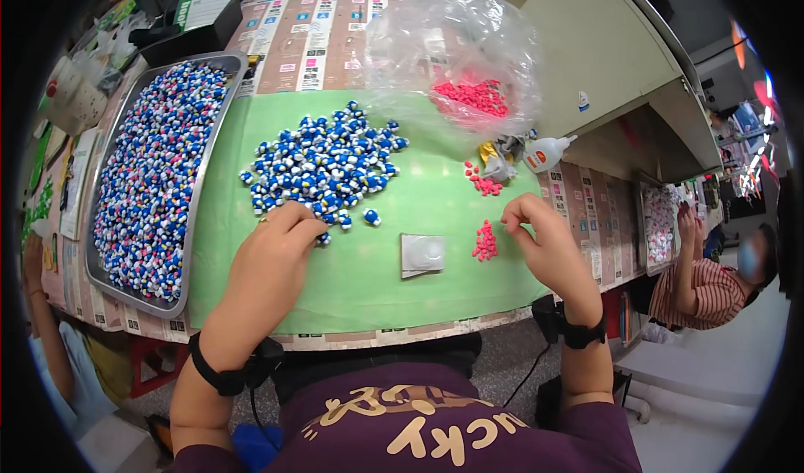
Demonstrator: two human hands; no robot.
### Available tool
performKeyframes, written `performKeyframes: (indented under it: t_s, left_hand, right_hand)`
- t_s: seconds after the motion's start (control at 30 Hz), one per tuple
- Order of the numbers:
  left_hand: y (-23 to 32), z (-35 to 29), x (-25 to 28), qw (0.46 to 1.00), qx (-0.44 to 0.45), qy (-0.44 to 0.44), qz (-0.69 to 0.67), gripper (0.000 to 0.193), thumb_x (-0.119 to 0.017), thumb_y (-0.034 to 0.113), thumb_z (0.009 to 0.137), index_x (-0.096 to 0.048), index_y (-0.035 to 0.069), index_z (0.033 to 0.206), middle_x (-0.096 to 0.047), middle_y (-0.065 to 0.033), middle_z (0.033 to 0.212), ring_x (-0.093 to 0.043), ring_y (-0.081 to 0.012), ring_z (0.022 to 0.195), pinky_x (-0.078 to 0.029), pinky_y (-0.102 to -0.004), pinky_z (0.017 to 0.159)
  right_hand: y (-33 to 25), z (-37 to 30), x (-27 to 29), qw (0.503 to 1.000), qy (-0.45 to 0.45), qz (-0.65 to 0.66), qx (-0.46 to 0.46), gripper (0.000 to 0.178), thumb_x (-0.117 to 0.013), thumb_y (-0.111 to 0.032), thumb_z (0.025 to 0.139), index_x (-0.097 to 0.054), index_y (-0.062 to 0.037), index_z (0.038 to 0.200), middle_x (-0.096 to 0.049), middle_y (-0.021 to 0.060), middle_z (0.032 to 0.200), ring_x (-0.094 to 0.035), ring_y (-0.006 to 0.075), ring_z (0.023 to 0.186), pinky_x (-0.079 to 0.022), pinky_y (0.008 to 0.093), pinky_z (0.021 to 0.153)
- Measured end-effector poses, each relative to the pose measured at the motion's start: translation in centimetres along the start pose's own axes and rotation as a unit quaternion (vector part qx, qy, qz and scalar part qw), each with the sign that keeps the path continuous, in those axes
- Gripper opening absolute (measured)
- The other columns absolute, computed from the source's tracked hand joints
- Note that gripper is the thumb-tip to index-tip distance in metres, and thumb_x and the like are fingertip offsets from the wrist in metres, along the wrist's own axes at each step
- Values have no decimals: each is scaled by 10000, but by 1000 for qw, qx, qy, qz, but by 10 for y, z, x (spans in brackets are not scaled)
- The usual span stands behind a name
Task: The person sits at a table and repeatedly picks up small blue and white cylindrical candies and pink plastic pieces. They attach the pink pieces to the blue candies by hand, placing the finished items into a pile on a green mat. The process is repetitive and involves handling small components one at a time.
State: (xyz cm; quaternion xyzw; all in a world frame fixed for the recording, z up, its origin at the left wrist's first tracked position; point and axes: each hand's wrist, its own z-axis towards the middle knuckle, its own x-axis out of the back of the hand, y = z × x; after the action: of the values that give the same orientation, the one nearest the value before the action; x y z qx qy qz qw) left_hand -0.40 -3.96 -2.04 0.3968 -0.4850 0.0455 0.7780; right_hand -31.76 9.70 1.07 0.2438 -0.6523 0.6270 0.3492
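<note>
My left hand is at the near edge of a heap of small blue-and-white pieces. Its thumb and fingers close around one such piece. Beside a small cluster of pink pieces, my right hand hovers with thumb and index finger curled toward each other; anything between the tips is too small to make out. Between the hands a square white pad with a clear round disc on it lies on the green mat.
A metal tray full of blue-and-white pieces stands at the left. Farther back, a clear plastic bag holds pink pieces. A white squeeze bottle lies beside crumpled foil, near a cabinet. Other people sit at both sides.
</note>
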Motion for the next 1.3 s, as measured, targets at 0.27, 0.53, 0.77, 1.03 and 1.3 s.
performKeyframes:
  t_s: [0.27, 0.53, 0.77, 1.03, 1.3]
  left_hand:
    - [5, -4, 4, 999, 40, -18, 5, 182, -650, -59, 795, -621, 9, 961, -564, -112, 894, -592, -299, 798, -475, -367, 700]
    - [7, -4, 3, 998, 39, -30, -41, 220, -701, -11, 782, -627, 14, 988, -566, -100, 936, -593, -284, 795, -476, -375, 688]
    - [3, -6, 7, 1000, -19, -15, 8, 204, -727, 25, 776, -647, 35, 963, -602, -82, 895, -617, -254, 792, -496, -340, 653]
    - [40, -4, 12, 878, 106, -35, -466, 260, -646, -23, 870, -672, 23, 1125, -650, -58, 1021, -619, -107, 851, -506, -240, 642]
    - [68, -1, 6, 707, 169, -112, -678, 153, -710, 69, 896, -670, -29, 1006, -667, -36, 898, -615, -73, 768, -525, -216, 692]
  right_hand:
    - [9, 18, -16, 998, -25, -7, 64, 126, -534, 101, 804, -474, 0, 852, -512, 144, 793, -530, 324, 743, -435, 383, 668]
    - [13, 11, -15, 999, -12, -19, 31, 140, -571, 86, 795, -480, -4, 850, -499, 141, 771, -518, 310, 716, -429, 376, 652]
    - [-1, 8, -11, 999, 28, 17, 22, 155, -600, 88, 800, -490, -2, 862, -554, 100, 818, -560, 234, 766, -463, 323, 716]
    - [-78, 4, -17, 980, 11, 54, 194, 284, -647, 136, 724, -523, -41, 908, -612, 89, 923, -603, 273, 834, -477, 355, 763]
    - [-105, 3, -23, 930, 28, -1, 366, 328, -719, 46, 662, -560, -64, 926, -641, 87, 965, -618, 259, 817, -496, 402, 806]
